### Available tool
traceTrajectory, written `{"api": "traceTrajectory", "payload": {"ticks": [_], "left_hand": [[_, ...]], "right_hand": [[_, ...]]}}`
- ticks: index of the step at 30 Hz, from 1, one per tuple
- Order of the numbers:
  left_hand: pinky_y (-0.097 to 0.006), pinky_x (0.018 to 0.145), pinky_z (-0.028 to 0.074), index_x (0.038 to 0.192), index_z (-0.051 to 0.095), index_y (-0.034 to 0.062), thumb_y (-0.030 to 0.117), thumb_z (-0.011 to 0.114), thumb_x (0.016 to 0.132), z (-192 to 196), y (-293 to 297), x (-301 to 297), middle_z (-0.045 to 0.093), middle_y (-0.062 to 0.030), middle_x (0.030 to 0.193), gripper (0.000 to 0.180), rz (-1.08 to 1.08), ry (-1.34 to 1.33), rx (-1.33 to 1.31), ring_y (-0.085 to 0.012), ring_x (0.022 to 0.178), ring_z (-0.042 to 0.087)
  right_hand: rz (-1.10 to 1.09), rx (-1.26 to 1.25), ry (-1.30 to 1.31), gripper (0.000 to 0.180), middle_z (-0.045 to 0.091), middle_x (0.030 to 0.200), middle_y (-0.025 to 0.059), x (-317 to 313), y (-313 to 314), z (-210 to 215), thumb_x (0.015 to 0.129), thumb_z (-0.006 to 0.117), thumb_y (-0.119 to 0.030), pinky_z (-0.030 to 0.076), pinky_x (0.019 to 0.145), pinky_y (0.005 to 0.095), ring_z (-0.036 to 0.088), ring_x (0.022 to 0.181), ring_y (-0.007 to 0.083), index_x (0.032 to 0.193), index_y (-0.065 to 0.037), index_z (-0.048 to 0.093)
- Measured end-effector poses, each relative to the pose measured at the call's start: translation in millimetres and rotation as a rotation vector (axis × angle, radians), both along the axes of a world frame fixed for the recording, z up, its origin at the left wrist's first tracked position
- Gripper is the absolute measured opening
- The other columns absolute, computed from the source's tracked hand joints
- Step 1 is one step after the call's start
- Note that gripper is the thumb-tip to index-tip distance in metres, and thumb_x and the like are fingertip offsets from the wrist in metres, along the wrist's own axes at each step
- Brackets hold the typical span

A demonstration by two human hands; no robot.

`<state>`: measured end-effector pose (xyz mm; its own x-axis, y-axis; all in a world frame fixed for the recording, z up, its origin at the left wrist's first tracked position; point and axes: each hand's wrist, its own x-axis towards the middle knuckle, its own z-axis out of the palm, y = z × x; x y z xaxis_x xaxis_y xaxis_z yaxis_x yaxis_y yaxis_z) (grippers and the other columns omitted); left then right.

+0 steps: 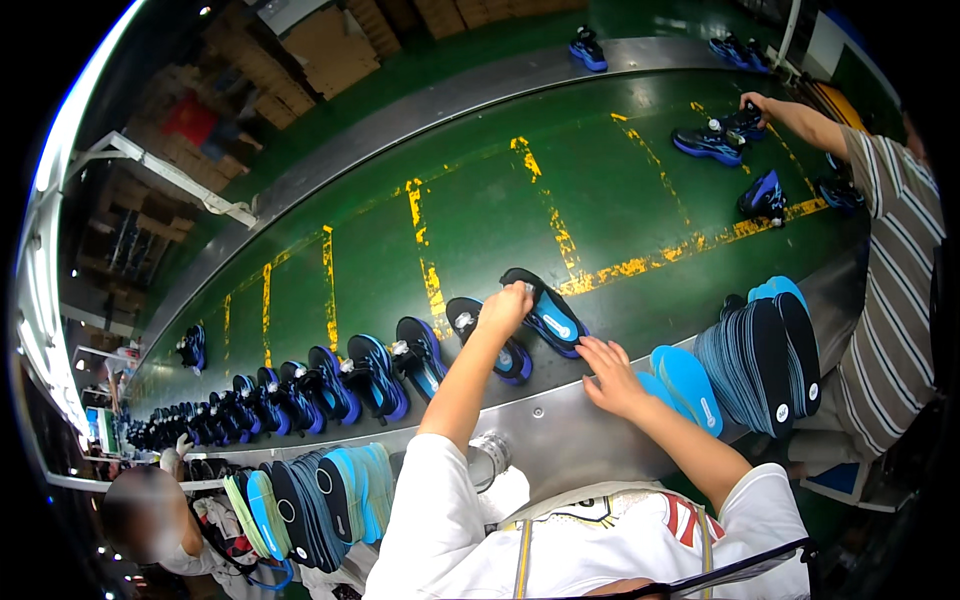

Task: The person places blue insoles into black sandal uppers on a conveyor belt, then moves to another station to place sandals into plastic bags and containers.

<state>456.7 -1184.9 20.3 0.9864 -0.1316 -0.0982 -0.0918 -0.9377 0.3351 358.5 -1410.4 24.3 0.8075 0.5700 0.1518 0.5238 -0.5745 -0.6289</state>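
Observation:
In front of me a black and blue sports shoe [558, 318] lies on the green belt, a light blue insole showing in its opening. My left hand [505, 306] is closed on the upper part of this shoe. At its heel end is my right hand [612, 376], open, with fingers stretched toward the blue rim; whether they touch it I cannot tell. Just left of it lies another shoe [513, 362], partly covered by my left forearm. Light blue insoles [686, 388] rest on the metal ledge beside my right hand, next to a thick stack of black insoles [757, 362].
A long row of similar shoes [375, 378] runs off to the left along the near edge of the belt [480, 220]. More insole stacks [340, 490] stand at the lower left, near another person. At right, a person in a striped shirt [895, 290] handles shoes.

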Motion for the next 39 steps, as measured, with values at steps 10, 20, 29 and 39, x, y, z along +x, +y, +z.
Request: {"api": "traceTrajectory", "payload": {"ticks": [10, 20, 29, 39], "left_hand": [[-0.039, 0.055, 0.047, 0.083, 0.044, 0.0063, 0.033, 0.049, 0.079, -11, -20, 3, 0.056, -0.0135, 0.074, 0.028, 0.014, -0.146, 0.188, -0.0296, 0.065, 0.058], [-0.042, 0.061, 0.047, 0.085, 0.045, 0.0027, 0.016, 0.042, 0.078, -15, -30, -6, 0.056, -0.0177, 0.082, 0.015, -0.113, -0.036, 0.03, -0.0349, 0.07, 0.057], [-0.023, 0.058, 0.038, 0.077, 0.058, -0.003, 0.005, 0.043, 0.074, 70, 11, -102, 0.055, -0.004, 0.069, 0.017, 0.333, -0.295, -1.021, -0.0104, 0.063, 0.046], [-0.033, 0.055, 0.036, 0.077, 0.049, 0.0055, 0.007, 0.055, 0.071, 44, -18, -252, 0.045, -0.0092, 0.067, 0.009, 0.35, -0.426, -0.159, -0.0249, 0.06, 0.044]], "right_hand": [[0.103, -0.46, -0.31, 0.013, 0.053, 0.079, 0.004, 51, 38, -14, 0.072, 0.048, -0.013, 0.03, 0.088, 0.0399, 0.045, 0.085, 0.0203, 0.077, -0.007, 0.058], [0.254, -0.689, -0.084, 0.027, 0.055, 0.095, 0.0054, 50, 24, -14, 0.07, 0.046, -0.009, 0.007, 0.1, 0.051, 0.046, 0.102, 0.0163, 0.094, -0.005, 0.055], [0.29, -0.857, 0.038, 0.027, 0.058, 0.091, 0.0146, 64, 43, -15, 0.071, 0.046, -0.009, 0.003, 0.101, 0.0476, 0.052, 0.093, 0.0238, 0.092, 0.002, 0.057], [0.001, -0.006, -0.075, 0.032, 0.05, 0.103, 0.0137, 50, 30, -24, 0.074, 0.05, -0.015, 0.024, 0.096, 0.0416, 0.046, 0.099, 0.0259, 0.103, -0.003, 0.049]]}}
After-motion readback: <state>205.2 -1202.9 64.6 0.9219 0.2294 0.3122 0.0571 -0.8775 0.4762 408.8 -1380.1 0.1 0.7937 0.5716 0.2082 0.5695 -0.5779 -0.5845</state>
